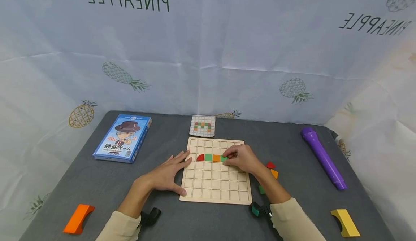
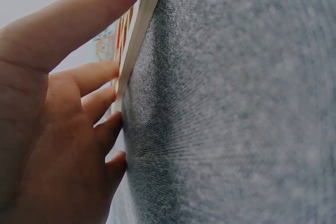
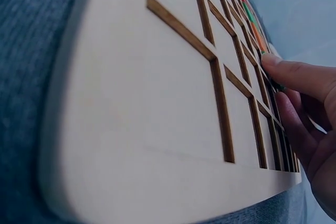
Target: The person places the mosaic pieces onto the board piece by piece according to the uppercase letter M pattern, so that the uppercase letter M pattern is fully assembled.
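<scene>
A wooden grid board (image 1: pixel 208 197) lies on the table. In one of its upper rows sit a red quarter-round tile (image 1: pixel 200 157), a green square tile (image 1: pixel 208 157) and an orange square tile (image 1: pixel 216 158). My right hand (image 1: pixel 242 158) pinches another green square tile (image 1: pixel 222 158) beside the orange one; its fingers partly hide it. In the right wrist view the thumb (image 3: pixel 299 74) is at the row's end. My left hand (image 1: pixel 167 174) rests spread along the board's left edge, its thumb on the near left corner. The left wrist view shows that thumb (image 2: pixel 79 19) on the board's edge.
A small pattern card (image 1: pixel 202 126) lies behind the board. Loose red (image 1: pixel 270 165), orange (image 1: pixel 274 174) and green tiles (image 1: pixel 261 189) lie by the right forearm. Farther out are a blue box (image 1: pixel 123 138), a purple tube (image 1: pixel 323 158), an orange arch block (image 1: pixel 78 218) and a yellow one (image 1: pixel 347 223).
</scene>
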`<state>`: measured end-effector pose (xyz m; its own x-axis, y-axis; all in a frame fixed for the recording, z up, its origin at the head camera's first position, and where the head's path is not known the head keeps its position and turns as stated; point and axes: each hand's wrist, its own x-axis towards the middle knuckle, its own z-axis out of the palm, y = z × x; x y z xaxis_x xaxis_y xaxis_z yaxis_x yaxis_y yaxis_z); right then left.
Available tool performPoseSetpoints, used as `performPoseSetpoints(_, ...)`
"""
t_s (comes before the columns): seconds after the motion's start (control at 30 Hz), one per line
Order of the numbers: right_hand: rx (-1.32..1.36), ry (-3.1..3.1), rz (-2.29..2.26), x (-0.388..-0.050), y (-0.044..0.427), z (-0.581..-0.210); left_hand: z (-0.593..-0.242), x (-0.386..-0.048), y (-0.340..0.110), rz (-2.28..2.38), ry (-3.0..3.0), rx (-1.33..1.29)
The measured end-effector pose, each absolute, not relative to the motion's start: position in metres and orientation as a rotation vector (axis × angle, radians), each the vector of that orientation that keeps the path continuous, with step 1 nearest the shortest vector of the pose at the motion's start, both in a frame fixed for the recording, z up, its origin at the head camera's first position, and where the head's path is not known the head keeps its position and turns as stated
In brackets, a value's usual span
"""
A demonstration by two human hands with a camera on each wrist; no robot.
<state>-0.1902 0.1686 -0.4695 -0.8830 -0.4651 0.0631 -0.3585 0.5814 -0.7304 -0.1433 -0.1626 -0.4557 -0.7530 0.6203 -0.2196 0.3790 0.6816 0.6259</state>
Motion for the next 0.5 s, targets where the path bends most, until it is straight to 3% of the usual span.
performPoseSetpoints(0.5,-0.716,2.612,-1.202,-0.1923,0.1699,-0.4675,-0.4565,-0.1437,-0.1625,0.798,2.477,0.784)
